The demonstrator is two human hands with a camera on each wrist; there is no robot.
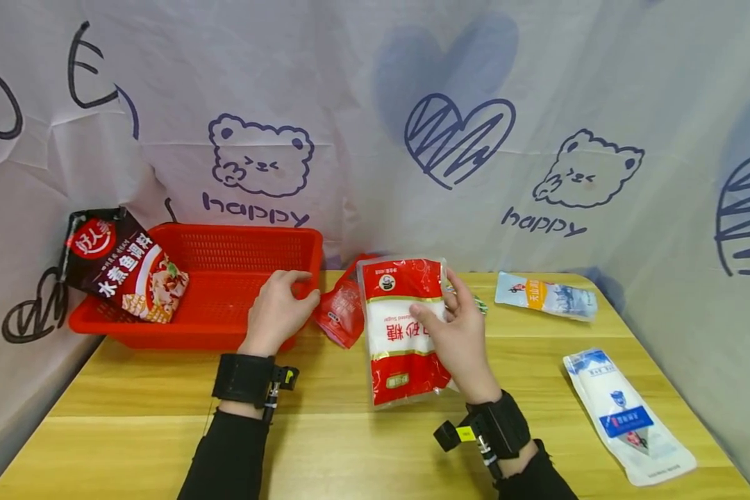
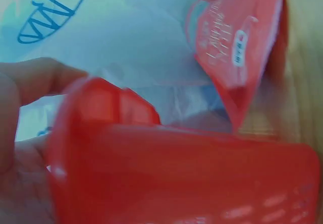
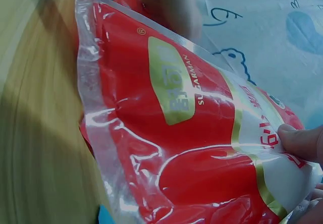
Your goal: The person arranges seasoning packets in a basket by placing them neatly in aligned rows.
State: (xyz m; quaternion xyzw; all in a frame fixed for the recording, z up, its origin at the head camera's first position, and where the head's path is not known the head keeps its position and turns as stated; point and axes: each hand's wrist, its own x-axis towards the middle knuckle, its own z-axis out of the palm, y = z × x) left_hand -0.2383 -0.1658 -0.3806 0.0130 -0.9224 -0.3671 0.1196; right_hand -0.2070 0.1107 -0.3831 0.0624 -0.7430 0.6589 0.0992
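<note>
My right hand (image 1: 459, 333) holds a bag of white granulated sugar (image 1: 400, 389) with a red and white print, thumb across its front and fingers behind it. The bag stands tilted above the table. At the right end of the red plastic basket (image 1: 250, 239), my left hand (image 1: 278, 309) has its curled fingers at the rim, some fingertips hidden behind it in the left wrist view. Between basket and sugar bag a red packet (image 1: 342, 312) leans, partly covered by the bag. A black and red seasoning pouch (image 1: 128, 267) sits in the basket's left end, sticking out over its rim.
Toward the back right lies a light blue and orange packet (image 1: 545, 296). A long white and blue pouch (image 1: 628, 420) is near the table's right edge. Part of a green-striped item (image 1: 480, 304) shows behind my right hand. A printed cloth (image 1: 362, 139) hangs behind the table.
</note>
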